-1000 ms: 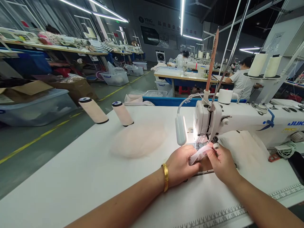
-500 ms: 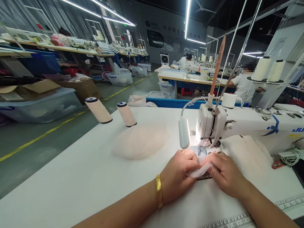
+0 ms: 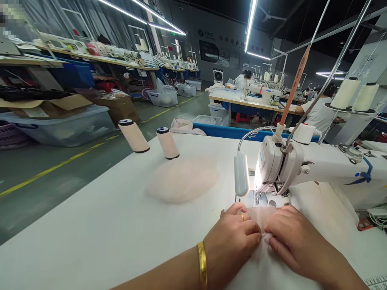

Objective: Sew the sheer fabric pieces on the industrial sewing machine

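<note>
A piece of thin sheer fabric [image 3: 260, 217] lies between my hands, just in front of the sewing machine [image 3: 272, 161]. My left hand [image 3: 236, 233], with a gold bracelet and a ring, is closed on the fabric's left part. On the other side my right hand [image 3: 292, 235] pinches it, thumb and fingers together. Both hands rest low over the table, close to each other and apart from the needle area [image 3: 258, 197]. A lit lamp [image 3: 241, 175] shines on the needle plate from the left.
Two thread cones [image 3: 134, 136] stand at the table's far left edge. A sheer pale fabric piece [image 3: 183, 181] lies left of the machine, and more pale fabric [image 3: 325, 209] lies under its arm. A co-worker [image 3: 319, 110] sits beyond the machine.
Both hands have drawn back toward me from the needle, and the bunched fabric is now flatter between them. The whole view has shifted slightly.
</note>
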{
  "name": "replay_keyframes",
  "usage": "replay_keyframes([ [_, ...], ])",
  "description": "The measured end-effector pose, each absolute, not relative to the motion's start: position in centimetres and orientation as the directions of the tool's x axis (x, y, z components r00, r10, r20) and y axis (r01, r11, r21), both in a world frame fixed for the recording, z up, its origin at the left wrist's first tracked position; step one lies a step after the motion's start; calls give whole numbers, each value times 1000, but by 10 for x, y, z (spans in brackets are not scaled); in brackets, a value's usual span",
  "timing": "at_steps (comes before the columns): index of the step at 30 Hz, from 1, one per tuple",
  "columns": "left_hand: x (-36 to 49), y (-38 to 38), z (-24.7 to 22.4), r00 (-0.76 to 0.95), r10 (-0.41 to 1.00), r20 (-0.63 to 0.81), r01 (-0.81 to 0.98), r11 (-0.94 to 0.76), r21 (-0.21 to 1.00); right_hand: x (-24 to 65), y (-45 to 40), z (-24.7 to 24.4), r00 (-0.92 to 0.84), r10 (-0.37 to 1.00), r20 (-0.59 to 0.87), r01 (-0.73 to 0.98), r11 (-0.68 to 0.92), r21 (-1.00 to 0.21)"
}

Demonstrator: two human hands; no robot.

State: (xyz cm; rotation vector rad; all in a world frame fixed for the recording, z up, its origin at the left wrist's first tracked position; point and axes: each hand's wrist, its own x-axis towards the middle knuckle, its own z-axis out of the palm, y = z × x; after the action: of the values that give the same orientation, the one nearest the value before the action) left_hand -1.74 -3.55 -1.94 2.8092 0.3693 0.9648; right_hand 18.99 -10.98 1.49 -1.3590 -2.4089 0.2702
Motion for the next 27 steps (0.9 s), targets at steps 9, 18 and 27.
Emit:
replay_keyframes([
  [9,-13,-26,-20,750,299,589,205,-953,223,192,-103,4,-414,877,244,839,471,-271],
  [18,-10,-9,-20,766,381,518,251,-919,304,190,-95,-5,-366,881,301,864,442,-242],
  [27,-8,6,-5,701,698,145,366,-527,767,182,-81,-14,-161,903,398,860,326,-392],
])
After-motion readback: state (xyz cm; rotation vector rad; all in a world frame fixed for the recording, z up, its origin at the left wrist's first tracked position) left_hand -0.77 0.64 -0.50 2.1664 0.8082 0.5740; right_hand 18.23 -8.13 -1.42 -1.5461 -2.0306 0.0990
